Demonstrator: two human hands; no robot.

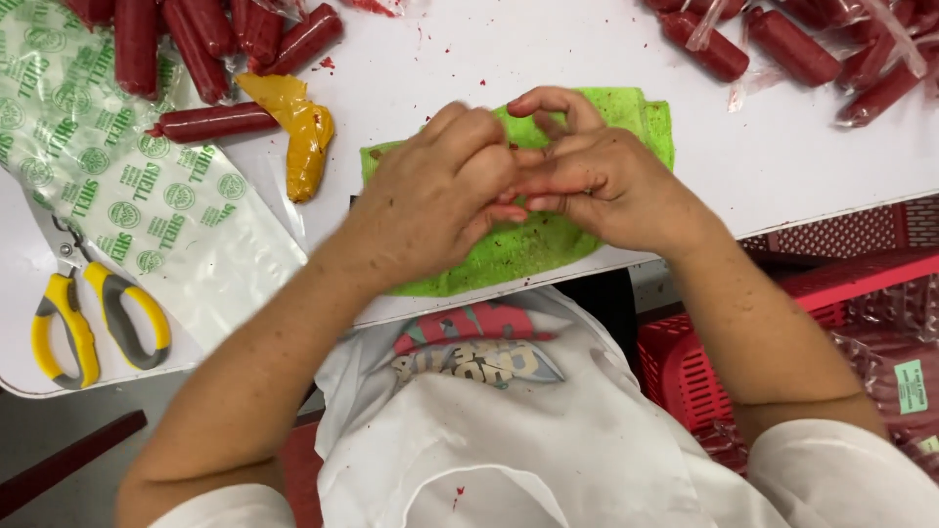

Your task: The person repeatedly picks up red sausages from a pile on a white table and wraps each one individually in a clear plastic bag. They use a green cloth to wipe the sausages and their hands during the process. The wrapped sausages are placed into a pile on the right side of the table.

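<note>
Left hand and right hand meet fingertip to fingertip, directly over the bright green stained cloth on the white bench. Fingers curled together; anything pinched between them is hidden. Cloth's long axis runs left-right.

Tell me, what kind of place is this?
Probably a small food-packing workshop. Heaps of red sausages lie on the white table, beside printed plastic bags and yellow scissors. A red crate stands alongside.
</note>
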